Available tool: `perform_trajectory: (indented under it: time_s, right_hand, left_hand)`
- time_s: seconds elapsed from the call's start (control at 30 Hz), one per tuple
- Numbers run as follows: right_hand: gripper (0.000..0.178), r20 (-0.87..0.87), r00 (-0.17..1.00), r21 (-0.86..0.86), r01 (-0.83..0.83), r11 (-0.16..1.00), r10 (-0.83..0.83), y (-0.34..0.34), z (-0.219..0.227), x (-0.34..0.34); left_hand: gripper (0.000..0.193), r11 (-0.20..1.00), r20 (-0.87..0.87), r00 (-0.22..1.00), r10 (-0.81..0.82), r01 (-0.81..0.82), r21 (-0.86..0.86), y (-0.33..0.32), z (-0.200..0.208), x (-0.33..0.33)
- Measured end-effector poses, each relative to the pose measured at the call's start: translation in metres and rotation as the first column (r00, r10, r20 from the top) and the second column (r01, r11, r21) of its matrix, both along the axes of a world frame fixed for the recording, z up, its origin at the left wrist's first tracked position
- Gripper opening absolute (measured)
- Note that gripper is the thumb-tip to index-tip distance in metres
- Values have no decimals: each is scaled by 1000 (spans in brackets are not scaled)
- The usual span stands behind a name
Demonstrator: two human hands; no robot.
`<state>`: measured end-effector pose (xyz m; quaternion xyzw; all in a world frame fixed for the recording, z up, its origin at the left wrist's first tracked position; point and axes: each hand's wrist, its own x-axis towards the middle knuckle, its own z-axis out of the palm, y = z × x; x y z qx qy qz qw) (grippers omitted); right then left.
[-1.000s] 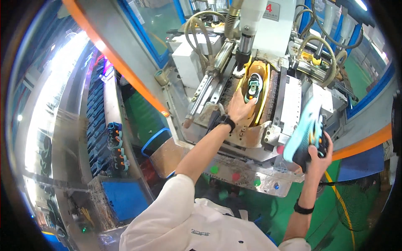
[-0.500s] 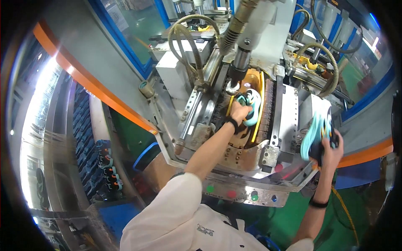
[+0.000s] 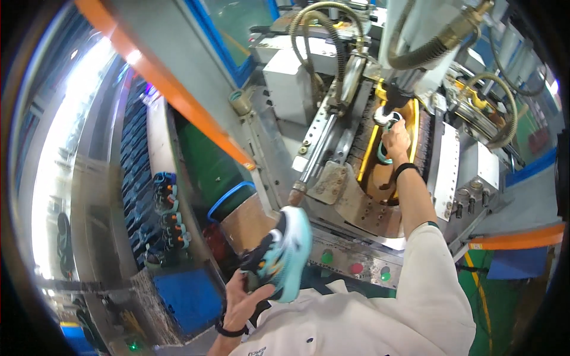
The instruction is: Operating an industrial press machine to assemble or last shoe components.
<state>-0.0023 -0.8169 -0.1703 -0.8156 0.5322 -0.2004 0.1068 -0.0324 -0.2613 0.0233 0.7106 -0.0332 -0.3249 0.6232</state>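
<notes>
My left hand (image 3: 240, 304) grips a sneaker (image 3: 291, 252) by its black, ankle-opening end. The sneaker is teal, white and black with orange touches; its pale sole faces right and it is held clear of the machine, at the front left. Farther off, my right hand (image 3: 396, 142) is closed over a second teal sneaker (image 3: 382, 155), which sits in the brown cradle (image 3: 380, 175) of a press machine between two yellow strips. The hand covers most of this sneaker. Just beyond its far end is the press head (image 3: 396, 98), with a white pad at its tip.
On the left runs a conveyor (image 3: 133, 172) with several dark sneakers (image 3: 169, 210) on it. An orange-edged machine panel (image 3: 172, 101) stands between it and the press. Coloured buttons (image 3: 356, 269) line the press front. A blue board (image 3: 187, 302) lies at lower left.
My left hand has left the cradle and come to the front left with a sneaker. My right hand has brought its sneaker from the right side into the cradle. The view has swung left.
</notes>
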Motion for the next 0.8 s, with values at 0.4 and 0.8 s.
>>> perform_trajectory:
  time_s: [0.4,0.8]
  right_hand:
    - [9,507,429,-102,-831,547,747,317,49,-91]
    - [26,133,326,105,-944,314,936,339,-157,-94]
  left_hand:
    - [44,723,-9,723,691,-690,11,98,-51,-120]
    - [40,211,-190,210,959,-977,-15,188,-89,-257]
